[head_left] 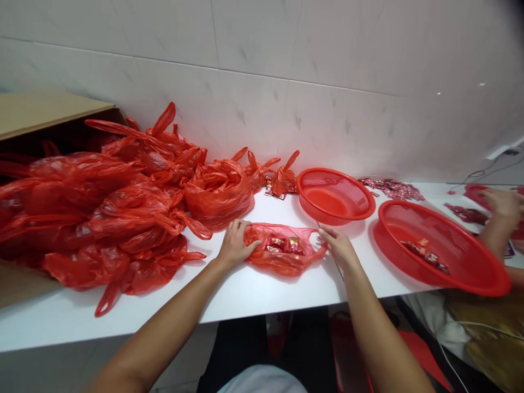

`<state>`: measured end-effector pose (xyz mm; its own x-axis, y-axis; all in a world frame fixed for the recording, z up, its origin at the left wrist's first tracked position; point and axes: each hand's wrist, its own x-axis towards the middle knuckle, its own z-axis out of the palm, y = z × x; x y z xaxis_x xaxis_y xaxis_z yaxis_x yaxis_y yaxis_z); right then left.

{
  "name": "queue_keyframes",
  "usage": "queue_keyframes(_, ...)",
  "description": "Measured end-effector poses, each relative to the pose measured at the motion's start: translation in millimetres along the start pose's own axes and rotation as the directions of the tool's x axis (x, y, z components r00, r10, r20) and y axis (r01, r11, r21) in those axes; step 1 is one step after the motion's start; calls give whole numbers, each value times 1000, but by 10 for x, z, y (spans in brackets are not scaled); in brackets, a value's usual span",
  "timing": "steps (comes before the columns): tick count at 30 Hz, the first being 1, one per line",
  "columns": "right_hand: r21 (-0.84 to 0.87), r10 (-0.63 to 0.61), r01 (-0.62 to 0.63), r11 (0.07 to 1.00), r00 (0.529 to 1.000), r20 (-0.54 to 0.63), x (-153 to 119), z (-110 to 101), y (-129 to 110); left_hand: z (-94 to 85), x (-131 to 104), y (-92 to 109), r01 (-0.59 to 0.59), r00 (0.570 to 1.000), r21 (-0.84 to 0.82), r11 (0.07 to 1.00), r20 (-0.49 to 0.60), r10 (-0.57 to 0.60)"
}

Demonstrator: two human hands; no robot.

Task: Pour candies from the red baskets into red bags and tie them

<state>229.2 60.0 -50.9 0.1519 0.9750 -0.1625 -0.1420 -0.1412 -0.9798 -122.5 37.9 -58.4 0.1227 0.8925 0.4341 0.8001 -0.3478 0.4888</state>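
A thin red plastic bag (pixel 286 267) lies on the white table, with several red and gold wrapped packets (pixel 282 244) showing inside it. My left hand (pixel 237 243) grips the bag's left end, thumb over the plastic. At the opposite end, my right hand (pixel 338 245) pinches the bag's handle between thumb and fingers. The packets lie between my two hands.
Tied red bags (pixel 135 213) pile up at the left, by a cardboard box (pixel 53 112). Two red baskets (pixel 335 214) (pixel 442 245) stand right, the larger holding packets. Loose packets (pixel 393 189) lie behind. Another person's hand (pixel 503 204) is far right.
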Motion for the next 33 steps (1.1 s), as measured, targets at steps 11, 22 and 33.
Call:
queue_keyframes(11, -84, -295, 325, 942, 922, 252, -428, -175, -350, -345, -76, 133, 164, 962, 167, 972, 191, -195)
queue_keyframes(22, 224, -714, 689, 689, 699, 45, -797, 177, -916, -954, 350, 814, -24, 968, -569, 822, -218, -123)
queue_keyframes(33, 28, -502, 613, 790, 620, 603, -1093, 819, -1548, -1392, 751, 2169, -365, 931, -304, 880, -125, 343)
